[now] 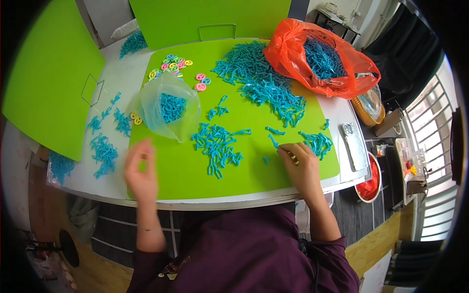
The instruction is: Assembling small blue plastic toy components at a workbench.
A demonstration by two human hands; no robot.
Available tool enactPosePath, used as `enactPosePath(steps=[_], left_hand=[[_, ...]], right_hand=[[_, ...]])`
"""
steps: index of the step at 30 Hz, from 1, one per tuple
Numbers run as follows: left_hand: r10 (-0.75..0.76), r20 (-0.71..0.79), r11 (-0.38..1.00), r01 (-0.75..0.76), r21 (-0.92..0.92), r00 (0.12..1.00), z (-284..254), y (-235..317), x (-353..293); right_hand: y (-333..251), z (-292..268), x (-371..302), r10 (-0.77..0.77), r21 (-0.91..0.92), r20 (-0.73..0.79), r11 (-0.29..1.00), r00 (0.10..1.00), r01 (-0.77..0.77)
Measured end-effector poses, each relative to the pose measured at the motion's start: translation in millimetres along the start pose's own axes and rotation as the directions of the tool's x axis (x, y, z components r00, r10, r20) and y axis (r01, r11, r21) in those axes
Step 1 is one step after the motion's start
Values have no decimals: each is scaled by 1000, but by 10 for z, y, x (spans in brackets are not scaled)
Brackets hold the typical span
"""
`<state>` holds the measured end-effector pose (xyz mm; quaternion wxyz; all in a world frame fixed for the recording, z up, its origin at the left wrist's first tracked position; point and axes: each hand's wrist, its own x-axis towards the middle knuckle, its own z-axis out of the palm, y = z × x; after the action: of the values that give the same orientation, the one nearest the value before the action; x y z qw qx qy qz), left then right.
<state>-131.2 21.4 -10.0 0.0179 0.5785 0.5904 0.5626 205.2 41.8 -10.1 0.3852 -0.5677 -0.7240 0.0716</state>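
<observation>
Right hand [303, 163] is seemingly picking up a teal link [273, 140], grip touching, clamping unclear; left hand [141, 173] is hovering, blurred, grip unreadable. Lifting is likely needing a firm pinch.

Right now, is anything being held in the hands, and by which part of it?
The right hand seems to pinch a small blue piece by its near end; the blurred left hand shows nothing held.

White light is streaming through the barred window [435, 122], right; left hand [140, 168] is blurring; rim edges are bowing, corners blackening.
</observation>
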Motion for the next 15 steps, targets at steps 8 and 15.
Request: enactPosePath(steps=[8,15], left_hand=[[-152,762,575,683,-450,630,831,847,-606],[-226,736,439,741,-508,638,794,751,-495]], right_hand=[[-410,41,-195,-386,86,-46,917,921,389],[-366,53,-155,-116,123,98,987,988,104]])
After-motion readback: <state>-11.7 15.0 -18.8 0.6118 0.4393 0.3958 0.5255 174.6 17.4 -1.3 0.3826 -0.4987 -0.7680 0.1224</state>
